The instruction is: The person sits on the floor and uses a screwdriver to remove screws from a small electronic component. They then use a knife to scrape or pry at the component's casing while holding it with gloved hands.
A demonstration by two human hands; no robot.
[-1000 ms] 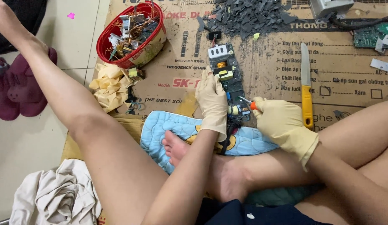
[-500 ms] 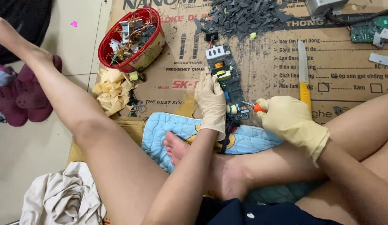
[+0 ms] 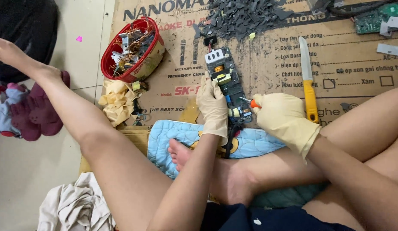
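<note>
My left hand, in a cream latex glove, lies flat with fingers extended along the left edge of a narrow circuit board, pressing it down against the printed cardboard sheet that covers the floor. The board is a dark, long rectangle crowded with small parts: a white connector block at the far end, a yellow-wrapped transformer near the middle, a blue component and pale cylinders nearer to me. Its long axis runs away from me, leaning slightly left at the far end, and a black cable leaves its near end toward the quilted light-blue cushion under my foot. My right hand, gloved the same, is closed around a small screwdriver with an orange handle; only the handle's end and thin metal shaft show, the tip pointing left at the board's right edge. Just right of that hand lies a knife with a yellow handle and dull grey blade, pointing away from me, parallel to the board. Beyond the board sits a heap of dark grey plastic shards. To the left, a round red bowl holds tangled copper wire and salvaged parts, with a crumpled yellowish rag beside it. My bare legs frame the work on both sides, and a pale cloth lies bunched on the tiled floor by my left thigh.
</note>
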